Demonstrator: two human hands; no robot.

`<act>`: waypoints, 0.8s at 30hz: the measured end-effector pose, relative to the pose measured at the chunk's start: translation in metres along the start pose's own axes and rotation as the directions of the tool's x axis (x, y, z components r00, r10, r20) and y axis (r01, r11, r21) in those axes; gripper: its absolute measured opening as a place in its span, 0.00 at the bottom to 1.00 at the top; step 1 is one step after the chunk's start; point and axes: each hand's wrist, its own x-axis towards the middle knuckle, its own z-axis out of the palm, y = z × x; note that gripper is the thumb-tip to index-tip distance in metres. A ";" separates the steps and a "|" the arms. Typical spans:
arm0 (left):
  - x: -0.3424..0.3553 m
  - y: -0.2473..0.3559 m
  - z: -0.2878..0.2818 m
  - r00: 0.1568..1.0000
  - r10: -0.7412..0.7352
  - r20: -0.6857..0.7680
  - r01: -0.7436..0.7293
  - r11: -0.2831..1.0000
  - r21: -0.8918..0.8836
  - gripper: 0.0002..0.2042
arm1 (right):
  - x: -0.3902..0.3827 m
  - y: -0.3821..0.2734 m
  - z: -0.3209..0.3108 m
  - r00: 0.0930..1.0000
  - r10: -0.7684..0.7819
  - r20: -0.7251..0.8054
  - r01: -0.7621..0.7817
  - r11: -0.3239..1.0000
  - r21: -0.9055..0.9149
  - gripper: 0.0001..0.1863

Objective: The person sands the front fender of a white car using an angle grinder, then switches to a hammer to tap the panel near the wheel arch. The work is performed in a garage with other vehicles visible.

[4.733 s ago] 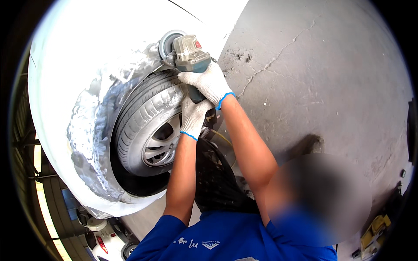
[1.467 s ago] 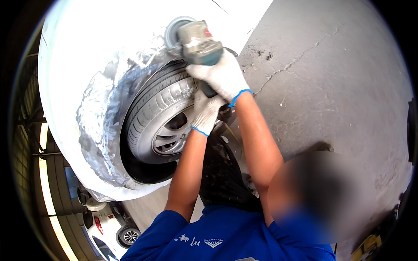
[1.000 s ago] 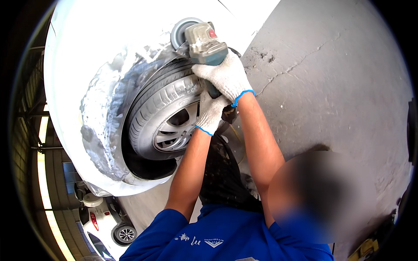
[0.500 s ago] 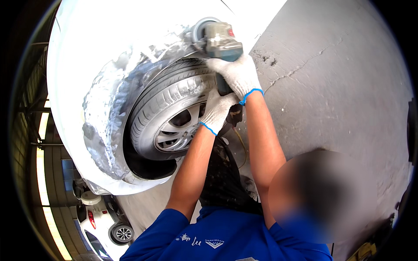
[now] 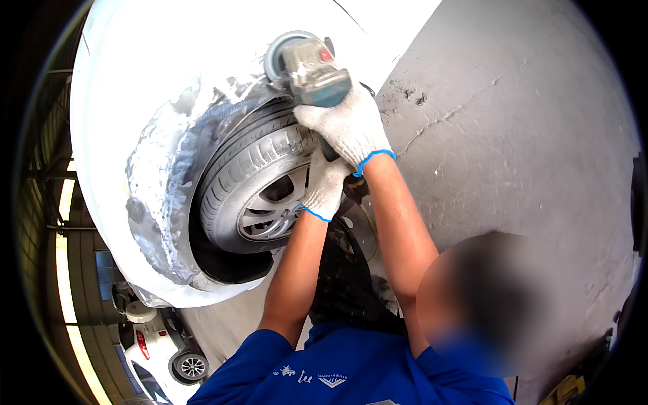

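Since the earlier frames the grey and teal handheld grinder with a round disc [image 5: 307, 67] has travelled to the right along the edge of the wheel arch, and both gloved hands have followed it. Now the tool sits at the top of the arch, its disc against the white curved metal car body panel [image 5: 128, 88], just above the black rubber tyre with grooved tread [image 5: 243, 169].

The right hand [image 5: 344, 125], in a white knitted glove with a blue cuff edge, is clenched around the rear body of the grinder. The left hand [image 5: 326, 185], in the same kind of glove, is lower, beside the tyre; its fingers are curled, but I cannot tell exactly what they grasp, because the right hand covers that place.

Around the arch the paint is gone, and a rough, shiny band of bare metal [image 5: 162, 202] follows the curve. Inside the tyre a silver spoked alloy rim [image 5: 270, 216] shows. To the right lies a grey cracked concrete floor [image 5: 513, 121]. At the lower left, far away, a small white car [image 5: 158, 344] stands. The blue sleeves of the person's shirt fill the lower edge.
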 end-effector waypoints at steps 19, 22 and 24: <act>0.034 -0.040 0.025 0.981 -0.161 0.104 0.136 0.967 0.216 0.20 | 0.020 0.098 -0.037 0.957 0.267 -0.110 -0.218 0.919 0.327 0.25; 0.024 -0.043 0.013 0.997 -0.033 0.073 0.020 0.985 0.174 0.22 | 0.008 0.098 -0.021 0.984 0.157 -0.078 -0.132 0.957 0.258 0.24; 0.028 -0.045 0.002 0.986 0.150 0.074 -0.163 0.965 0.206 0.21 | 0.006 0.087 -0.009 0.996 0.081 -0.039 -0.067 0.957 0.281 0.24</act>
